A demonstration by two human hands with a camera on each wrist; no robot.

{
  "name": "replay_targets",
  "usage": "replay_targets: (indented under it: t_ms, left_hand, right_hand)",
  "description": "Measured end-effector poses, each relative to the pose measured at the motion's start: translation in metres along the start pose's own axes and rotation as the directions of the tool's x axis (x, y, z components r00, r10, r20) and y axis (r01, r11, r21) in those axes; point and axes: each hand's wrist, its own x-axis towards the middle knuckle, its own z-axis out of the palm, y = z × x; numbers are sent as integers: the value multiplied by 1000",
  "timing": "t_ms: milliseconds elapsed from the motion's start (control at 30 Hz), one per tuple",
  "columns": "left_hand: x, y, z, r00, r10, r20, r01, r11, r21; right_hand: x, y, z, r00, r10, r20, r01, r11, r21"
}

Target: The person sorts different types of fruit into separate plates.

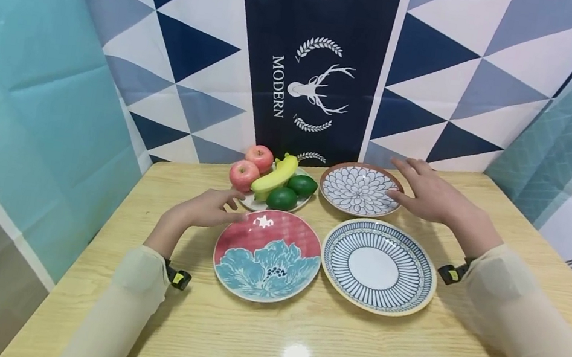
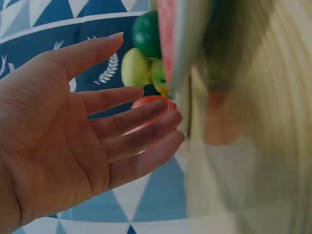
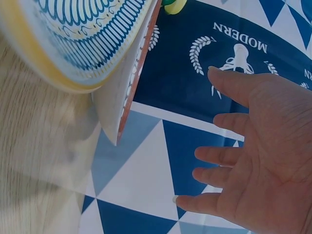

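L hand [image 1: 207, 207] nr red plate [image 1: 244, 243] rim; R hand [image 1: 429, 194] nr brn-edged dish [image 1: 354, 189].

Your head view is bright, evenly lit and mostly sharp; white glare burns out a patch of the near middle of the table [image 1: 219, 340], plus a small hot spot on the far part of the pink plate [image 1: 267, 256]. Soft shadows beside your left sleeve [image 1: 118, 295] and right sleeve [image 1: 527, 334], the right one stretched at the near right corner. Both your wrist views run dimmer, duller: left one smears the pink plate's edge and the table, with a blurry reddish reflection; right one softens the striped plate's [image 1: 379, 269] yellow rim
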Motion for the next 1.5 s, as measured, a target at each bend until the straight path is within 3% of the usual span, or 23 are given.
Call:
replay_targets:
  t_ms: [200, 333, 533, 800, 1200, 1500]
  left_hand:
    - [10, -14, 7, 997, -44, 57, 49, 995, -82]
    - [14, -20, 13, 995, -39, 89, 51, 988, -146]
    - [16, -27, 19, 996, -23, 85, 39, 982, -186]
    - [15, -28, 20, 993, -57, 101, 81, 965, -248]
    - [19, -27, 20, 990, -70, 119, 98, 964, -247]
    - [16, -28, 19, 988, -103, 113, 127, 964, -235]
  right_hand:
    - [-1, -2, -1, 1000, 12, 9, -12, 1000, -11]
    - [-1, -3, -1, 1000, 7, 10, -7, 1000, -14]
    - [1, -5, 0, 1000, 7, 13, -7, 1000, -15]
    - [2, -7, 2, 1000, 6, 8, -6, 1000, -13]
    - [5, -9, 4, 1000, -11, 18, 12, 1000, -28]
    - [22, -30, -8, 998, -59, 13, 60, 997, -46]
